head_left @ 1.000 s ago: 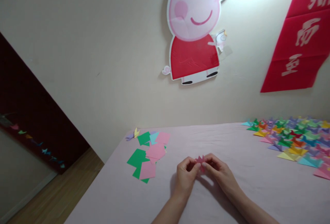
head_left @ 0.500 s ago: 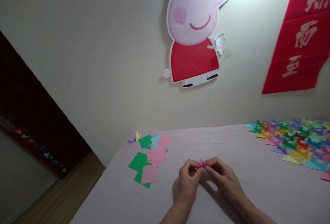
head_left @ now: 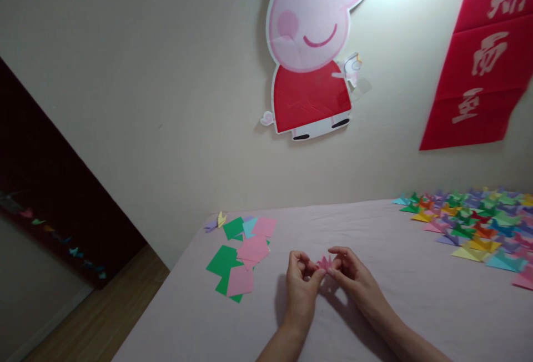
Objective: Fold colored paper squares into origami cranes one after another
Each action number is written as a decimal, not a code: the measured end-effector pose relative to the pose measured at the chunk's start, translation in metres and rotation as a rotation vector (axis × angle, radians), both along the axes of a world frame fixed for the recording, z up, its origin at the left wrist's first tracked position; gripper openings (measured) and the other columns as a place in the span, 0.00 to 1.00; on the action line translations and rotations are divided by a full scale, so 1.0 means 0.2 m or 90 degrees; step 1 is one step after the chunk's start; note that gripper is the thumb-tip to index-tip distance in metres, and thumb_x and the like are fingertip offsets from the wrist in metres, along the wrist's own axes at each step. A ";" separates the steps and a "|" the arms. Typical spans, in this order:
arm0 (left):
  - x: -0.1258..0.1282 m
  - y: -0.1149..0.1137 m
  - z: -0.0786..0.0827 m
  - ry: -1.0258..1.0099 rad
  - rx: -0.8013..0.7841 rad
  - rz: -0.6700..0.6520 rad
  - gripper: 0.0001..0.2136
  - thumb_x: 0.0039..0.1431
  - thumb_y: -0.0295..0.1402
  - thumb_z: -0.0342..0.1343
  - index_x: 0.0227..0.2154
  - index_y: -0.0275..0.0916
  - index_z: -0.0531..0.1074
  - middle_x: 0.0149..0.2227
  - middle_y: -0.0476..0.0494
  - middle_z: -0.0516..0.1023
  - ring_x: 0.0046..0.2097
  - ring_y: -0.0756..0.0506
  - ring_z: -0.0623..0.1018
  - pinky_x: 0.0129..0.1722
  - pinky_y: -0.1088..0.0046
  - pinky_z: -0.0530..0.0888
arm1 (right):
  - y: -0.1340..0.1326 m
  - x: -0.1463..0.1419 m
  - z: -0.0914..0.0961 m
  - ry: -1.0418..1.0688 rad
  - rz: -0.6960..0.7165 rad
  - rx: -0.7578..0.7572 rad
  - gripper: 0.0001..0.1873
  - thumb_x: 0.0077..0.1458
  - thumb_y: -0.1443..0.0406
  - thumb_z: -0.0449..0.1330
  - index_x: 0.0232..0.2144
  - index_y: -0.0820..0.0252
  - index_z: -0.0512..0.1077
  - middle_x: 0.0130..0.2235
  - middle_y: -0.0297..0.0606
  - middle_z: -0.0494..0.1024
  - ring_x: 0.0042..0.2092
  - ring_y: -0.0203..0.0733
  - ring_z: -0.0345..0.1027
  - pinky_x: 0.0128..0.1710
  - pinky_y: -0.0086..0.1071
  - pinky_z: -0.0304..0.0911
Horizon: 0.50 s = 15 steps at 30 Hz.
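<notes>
A small folded piece of pink paper [head_left: 323, 264] with pointed tips is pinched between both hands just above the pink tabletop [head_left: 408, 306]. My left hand [head_left: 300, 287] grips its left side with thumb and fingers closed. My right hand [head_left: 353, 278] grips its right side, fingers curled round it. Most of the paper is hidden by the fingertips.
Loose green, pink and blue paper squares [head_left: 241, 254] lie to the left of the hands, with two small folded pieces [head_left: 216, 221] beyond them. Several folded coloured paper figures [head_left: 474, 223] cover the table's far right. The table's left edge drops to a wooden floor [head_left: 95, 317].
Both hands have stayed together on the folded pink paper, with the fingers shifting slightly on it. The view has drifted a little.
</notes>
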<state>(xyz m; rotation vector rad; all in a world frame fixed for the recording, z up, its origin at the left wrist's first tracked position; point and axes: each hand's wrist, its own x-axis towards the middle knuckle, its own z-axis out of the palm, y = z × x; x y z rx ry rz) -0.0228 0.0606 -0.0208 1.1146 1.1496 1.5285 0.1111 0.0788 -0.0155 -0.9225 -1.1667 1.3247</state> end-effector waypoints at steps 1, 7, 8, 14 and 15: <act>0.00 0.00 0.00 0.018 -0.001 -0.008 0.16 0.49 0.32 0.63 0.35 0.42 0.59 0.28 0.54 0.70 0.32 0.49 0.72 0.34 0.75 0.69 | 0.00 0.00 0.00 -0.007 0.017 -0.008 0.25 0.41 0.52 0.71 0.39 0.55 0.72 0.25 0.28 0.71 0.27 0.38 0.66 0.28 0.32 0.62; -0.01 -0.04 0.03 0.146 -0.008 -0.057 0.13 0.55 0.32 0.58 0.40 0.42 0.60 0.31 0.51 0.72 0.35 0.48 0.73 0.36 0.74 0.69 | 0.00 0.02 0.02 -0.048 0.092 -0.020 0.21 0.42 0.48 0.70 0.26 0.60 0.74 0.26 0.33 0.74 0.31 0.40 0.67 0.32 0.33 0.61; -0.01 -0.04 0.03 0.154 -0.008 -0.062 0.13 0.55 0.30 0.58 0.40 0.42 0.60 0.32 0.51 0.72 0.36 0.48 0.73 0.37 0.74 0.69 | 0.00 0.02 0.03 -0.049 0.089 -0.023 0.22 0.42 0.48 0.69 0.23 0.60 0.73 0.25 0.33 0.74 0.30 0.39 0.65 0.31 0.33 0.60; -0.01 -0.02 0.00 0.158 -0.002 -0.132 0.10 0.55 0.31 0.56 0.40 0.40 0.65 0.34 0.49 0.72 0.37 0.47 0.72 0.37 0.73 0.67 | -0.01 0.02 0.02 -0.041 0.030 -0.012 0.21 0.40 0.49 0.71 0.20 0.60 0.73 0.23 0.32 0.72 0.29 0.39 0.64 0.31 0.33 0.58; -0.01 -0.02 -0.01 0.174 0.002 -0.148 0.08 0.56 0.32 0.56 0.39 0.40 0.67 0.34 0.49 0.72 0.36 0.47 0.71 0.37 0.73 0.67 | -0.01 0.02 0.02 -0.042 0.028 -0.007 0.21 0.40 0.50 0.71 0.20 0.60 0.73 0.23 0.32 0.72 0.29 0.39 0.64 0.31 0.33 0.58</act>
